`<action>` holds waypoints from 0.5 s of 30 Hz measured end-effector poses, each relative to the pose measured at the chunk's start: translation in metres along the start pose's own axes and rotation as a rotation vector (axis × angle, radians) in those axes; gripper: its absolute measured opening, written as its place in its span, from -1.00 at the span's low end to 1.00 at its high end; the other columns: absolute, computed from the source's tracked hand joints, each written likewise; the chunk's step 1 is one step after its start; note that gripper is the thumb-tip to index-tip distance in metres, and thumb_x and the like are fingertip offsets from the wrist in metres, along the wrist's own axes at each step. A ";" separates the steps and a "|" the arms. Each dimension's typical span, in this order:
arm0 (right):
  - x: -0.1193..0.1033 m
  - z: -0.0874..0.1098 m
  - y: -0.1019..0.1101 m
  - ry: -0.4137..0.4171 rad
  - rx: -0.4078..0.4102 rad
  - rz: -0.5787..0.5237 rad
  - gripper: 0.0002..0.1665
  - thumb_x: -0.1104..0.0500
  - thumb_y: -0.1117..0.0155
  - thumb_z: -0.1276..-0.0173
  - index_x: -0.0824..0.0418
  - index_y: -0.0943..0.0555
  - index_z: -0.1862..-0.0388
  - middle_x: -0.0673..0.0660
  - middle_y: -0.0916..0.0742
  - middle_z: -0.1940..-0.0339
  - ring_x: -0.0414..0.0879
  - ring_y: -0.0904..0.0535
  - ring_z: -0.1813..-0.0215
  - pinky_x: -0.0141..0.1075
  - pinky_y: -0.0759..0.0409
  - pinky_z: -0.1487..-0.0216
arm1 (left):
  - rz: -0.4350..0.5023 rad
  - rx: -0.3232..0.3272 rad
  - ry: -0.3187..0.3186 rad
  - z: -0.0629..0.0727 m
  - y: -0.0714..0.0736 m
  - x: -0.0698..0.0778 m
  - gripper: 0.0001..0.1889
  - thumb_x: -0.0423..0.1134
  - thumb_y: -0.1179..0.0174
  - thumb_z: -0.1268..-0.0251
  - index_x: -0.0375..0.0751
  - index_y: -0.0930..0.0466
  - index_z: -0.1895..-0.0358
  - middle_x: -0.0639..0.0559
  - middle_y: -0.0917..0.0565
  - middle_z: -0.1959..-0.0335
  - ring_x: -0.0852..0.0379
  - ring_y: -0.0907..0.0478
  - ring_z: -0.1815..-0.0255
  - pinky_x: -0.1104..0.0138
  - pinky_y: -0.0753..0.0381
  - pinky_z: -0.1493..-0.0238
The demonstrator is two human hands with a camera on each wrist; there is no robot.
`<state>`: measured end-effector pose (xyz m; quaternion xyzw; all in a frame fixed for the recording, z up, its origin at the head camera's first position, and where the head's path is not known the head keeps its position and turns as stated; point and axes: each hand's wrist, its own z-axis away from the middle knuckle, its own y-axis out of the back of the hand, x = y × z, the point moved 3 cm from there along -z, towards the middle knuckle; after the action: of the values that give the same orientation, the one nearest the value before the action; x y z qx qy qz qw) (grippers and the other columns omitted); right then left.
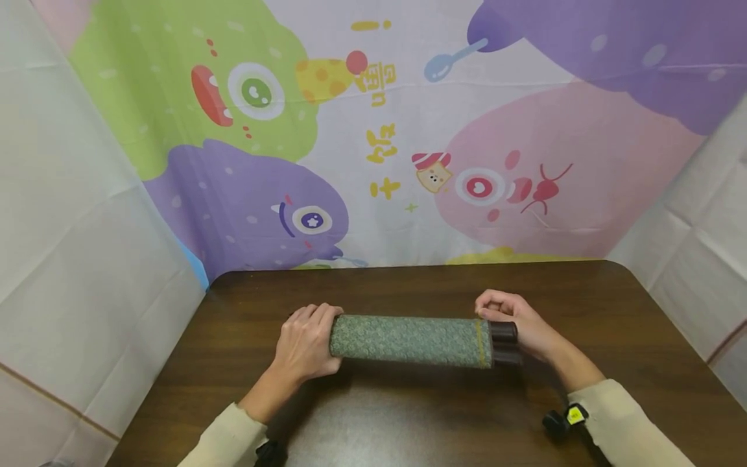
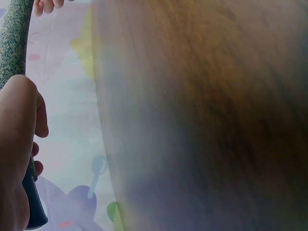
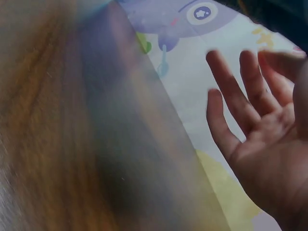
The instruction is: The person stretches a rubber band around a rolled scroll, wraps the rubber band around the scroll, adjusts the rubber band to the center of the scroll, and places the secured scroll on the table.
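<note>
A rolled scroll [image 1: 408, 340] covered in green patterned cloth is held sideways above the table. Two dark roller ends [image 1: 503, 332] stick out at its right, beside a thin yellow line across the cloth. My left hand [image 1: 308, 340] grips the scroll's left end, its fingers wrapped round it; a dark roller end [image 2: 34, 204] shows below that hand in the left wrist view. By the upper right corner is my right hand [image 1: 522, 324]. Its fingers spread loosely in the right wrist view, thumb close to the index finger. Whether it touches the scroll is unclear.
The scroll is over a dark brown wooden table [image 1: 373, 415]. A cartoon-printed cloth [image 1: 397, 227] hangs along the table's far edge, with pale panels [image 1: 76, 214] at both sides. A black wrist device [image 1: 557, 423] sits at the right sleeve.
</note>
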<state>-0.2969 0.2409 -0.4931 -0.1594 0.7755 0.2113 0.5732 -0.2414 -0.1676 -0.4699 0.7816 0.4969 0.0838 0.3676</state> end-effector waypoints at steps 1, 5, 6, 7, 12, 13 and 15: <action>-0.001 0.000 0.001 -0.004 0.033 0.024 -0.69 0.30 -0.13 -0.76 -0.07 -0.72 0.04 -0.24 -0.74 0.29 -0.39 -0.64 0.27 -0.46 -0.65 0.21 | -0.007 -0.007 0.009 0.001 0.000 -0.001 -0.20 -0.02 -0.66 0.64 -0.11 -0.69 0.01 0.03 -0.82 0.23 -0.06 -0.78 0.26 0.07 -0.85 0.13; -0.009 -0.001 0.005 0.036 0.120 0.102 -0.63 0.18 0.04 -0.88 0.10 -0.76 -0.07 -0.23 -0.82 0.16 -0.35 -0.74 0.08 -0.49 -0.69 -0.01 | -0.038 -0.041 0.047 0.002 -0.001 -0.002 -0.20 -0.03 -0.66 0.65 -0.11 -0.70 0.01 0.03 -0.82 0.23 -0.06 -0.78 0.26 0.07 -0.85 0.13; -0.012 -0.001 0.005 0.057 0.120 0.123 -0.58 0.16 0.11 -0.90 0.21 -0.74 -0.12 -0.22 -0.83 0.12 -0.36 -0.75 0.04 -0.48 -0.70 -0.04 | -0.046 -0.051 0.056 0.003 -0.001 -0.003 -0.21 -0.04 -0.66 0.64 -0.11 -0.70 0.01 0.03 -0.82 0.22 -0.06 -0.78 0.27 0.07 -0.85 0.14; -0.014 -0.001 0.004 0.074 0.115 0.136 -0.52 0.15 0.17 -0.91 0.31 -0.72 -0.17 -0.22 -0.84 0.09 -0.36 -0.76 0.02 -0.47 -0.73 -0.03 | -0.054 -0.062 0.065 0.003 -0.001 -0.003 -0.22 -0.04 -0.65 0.63 -0.12 -0.70 0.01 0.03 -0.82 0.22 -0.06 -0.78 0.27 0.07 -0.85 0.14; -0.022 0.003 -0.002 0.113 0.074 0.363 -0.58 0.20 0.04 -0.86 0.37 -0.63 -0.41 0.03 -0.84 -0.20 -0.47 -0.70 -0.17 -0.41 -0.74 -0.08 | -0.080 -0.107 0.096 0.004 -0.003 -0.003 -0.25 -0.06 -0.61 0.58 -0.12 -0.71 0.01 0.04 -0.82 0.22 -0.05 -0.77 0.29 0.07 -0.83 0.17; -0.023 0.004 -0.004 0.113 0.066 0.428 -0.60 0.21 -0.07 -0.82 0.31 -0.63 -0.45 0.09 -0.82 -0.25 -0.44 -0.68 -0.16 -0.39 -0.73 -0.07 | -0.081 -0.112 0.099 0.003 -0.003 -0.003 -0.26 -0.06 -0.60 0.57 -0.12 -0.71 0.01 0.03 -0.82 0.22 -0.05 -0.76 0.29 0.06 -0.83 0.17; -0.025 0.007 -0.007 0.109 0.046 0.586 -0.46 0.14 -0.37 -0.67 0.18 -0.59 -0.55 0.16 -0.78 -0.31 -0.38 -0.66 -0.18 -0.34 -0.71 -0.11 | -0.085 -0.117 0.101 0.003 -0.004 -0.002 -0.27 -0.06 -0.59 0.56 -0.13 -0.71 0.01 0.03 -0.81 0.23 -0.06 -0.76 0.29 0.06 -0.83 0.17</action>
<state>-0.2799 0.2385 -0.4723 0.0731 0.8227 0.3412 0.4488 -0.2436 -0.1705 -0.4741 0.7318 0.5417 0.1363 0.3904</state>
